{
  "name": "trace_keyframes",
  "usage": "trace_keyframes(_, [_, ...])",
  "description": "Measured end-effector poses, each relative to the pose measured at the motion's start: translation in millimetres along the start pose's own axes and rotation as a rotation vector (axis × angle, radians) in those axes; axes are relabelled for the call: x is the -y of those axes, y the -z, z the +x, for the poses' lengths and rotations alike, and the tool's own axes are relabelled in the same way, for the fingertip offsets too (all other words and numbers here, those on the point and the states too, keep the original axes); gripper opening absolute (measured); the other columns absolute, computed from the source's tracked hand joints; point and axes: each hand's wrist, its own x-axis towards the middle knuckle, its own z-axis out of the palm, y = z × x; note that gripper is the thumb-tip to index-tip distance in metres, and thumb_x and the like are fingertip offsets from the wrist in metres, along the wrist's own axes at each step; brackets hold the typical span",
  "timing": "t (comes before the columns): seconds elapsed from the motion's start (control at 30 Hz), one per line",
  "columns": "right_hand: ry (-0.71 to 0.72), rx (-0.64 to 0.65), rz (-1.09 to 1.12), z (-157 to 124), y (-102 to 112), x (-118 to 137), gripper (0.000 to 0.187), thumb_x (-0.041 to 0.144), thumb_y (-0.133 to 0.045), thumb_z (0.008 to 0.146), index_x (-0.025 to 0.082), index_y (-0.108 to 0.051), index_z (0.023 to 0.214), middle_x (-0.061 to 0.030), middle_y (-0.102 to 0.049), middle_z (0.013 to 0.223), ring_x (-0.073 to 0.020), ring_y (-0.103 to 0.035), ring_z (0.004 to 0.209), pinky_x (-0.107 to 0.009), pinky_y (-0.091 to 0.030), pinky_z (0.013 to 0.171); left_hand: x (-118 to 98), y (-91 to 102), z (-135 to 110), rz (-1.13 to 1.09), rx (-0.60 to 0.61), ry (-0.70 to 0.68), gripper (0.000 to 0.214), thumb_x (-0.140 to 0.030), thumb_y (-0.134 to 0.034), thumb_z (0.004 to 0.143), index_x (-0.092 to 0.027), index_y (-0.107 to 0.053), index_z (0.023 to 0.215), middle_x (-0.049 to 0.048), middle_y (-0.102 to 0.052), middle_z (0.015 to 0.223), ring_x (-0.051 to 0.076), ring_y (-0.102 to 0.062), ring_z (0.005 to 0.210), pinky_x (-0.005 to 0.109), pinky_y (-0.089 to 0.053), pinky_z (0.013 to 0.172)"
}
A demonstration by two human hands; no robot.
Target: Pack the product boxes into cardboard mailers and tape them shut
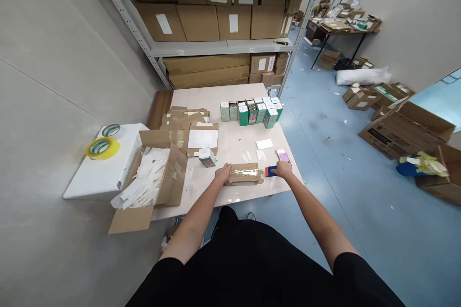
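Note:
A long brown cardboard box [244, 173] lies near the table's front edge, with shiny clear tape along its top. My left hand [224, 173] grips its left end, fingers on top. To the right of the box, my right hand [283, 170] is closed around a blue object with an orange end [270, 171]; its exact kind is too small to tell. Just beyond that hand is a phone-like item with a purple face [284, 157]. A single green-and-white carton [207, 157] stands behind my left hand.
Several green-and-white cartons [252, 112] stand at the table's back right. Flattened cardboard [176, 119] and a box with a white label [202, 139] lie left. An open carton of white paper strips [153, 172] and tape rolls [103, 148] are further left. Shelving [216, 48] stands behind.

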Motion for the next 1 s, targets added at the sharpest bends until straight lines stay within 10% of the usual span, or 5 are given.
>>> trace_keyframes(0.2, [0.024, -0.014, 0.068, -9, -58, 51, 0.027, 0.034, -0.067, 0.094, 0.013, -0.072, 0.109, -0.0177, -0.075, 0.109, -0.026, -0.071, 0.104, -0.029, -0.046, 0.082, 6, -2.0, -3, -0.019, -0.033, -0.031, 0.105, -0.024, -0.092, 0.056, -0.036, -0.043, 0.149, 0.0068, -0.037, 0.166, 0.032, -0.059, 0.133, 0.034, -0.049, 0.101])
trace_keyframes(0.47, [-0.193, -0.218, 0.346, -12, -119, 16, 0.036, 0.023, -0.044, 0.098, 0.011, -0.065, 0.126, -0.0216, -0.067, 0.128, -0.0323, -0.057, 0.127, -0.04, -0.039, 0.103, 18, -10.4, 3, -0.163, -0.048, 0.008, 0.108, -0.026, -0.094, 0.052, -0.037, -0.048, 0.149, 0.0054, -0.029, 0.171, 0.036, -0.057, 0.137, 0.037, -0.046, 0.107])
trace_keyframes(0.63, [-0.207, -0.126, 0.498, 0, -120, 9, 0.05, 0.016, -0.052, 0.086, 0.013, -0.062, 0.135, -0.0198, -0.065, 0.13, -0.0334, -0.055, 0.13, -0.042, -0.041, 0.105, 19, -12.6, 7, -0.162, -0.034, -0.01, 0.108, -0.026, -0.093, 0.053, -0.035, -0.047, 0.151, 0.0066, -0.028, 0.171, 0.035, -0.053, 0.14, 0.038, -0.044, 0.111])
trace_keyframes(0.83, [-0.084, 0.029, 0.809, 1, -104, 67, 0.053, 0.052, -0.048, 0.097, 0.015, -0.06, 0.134, -0.0164, -0.068, 0.128, -0.0297, -0.064, 0.119, -0.034, -0.047, 0.098, 29, -16.3, 5, -0.232, -0.054, -0.077, 0.112, -0.029, -0.095, 0.053, -0.028, -0.046, 0.154, 0.0102, -0.029, 0.17, 0.033, -0.042, 0.15, 0.036, -0.037, 0.12])
trace_keyframes(1.0, [-0.082, 0.074, 0.662, 1, -105, 96, 0.05, 0.054, -0.059, 0.093, 0.017, -0.051, 0.126, -0.0187, -0.063, 0.13, -0.0294, -0.067, 0.109, -0.033, -0.049, 0.086, 13, -29.2, 0, -0.421, -0.165, 0.029, 0.083, -0.058, -0.072, 0.084, -0.024, -0.047, 0.155, 0.0089, -0.03, 0.17, 0.031, -0.045, 0.148, 0.036, -0.04, 0.118])
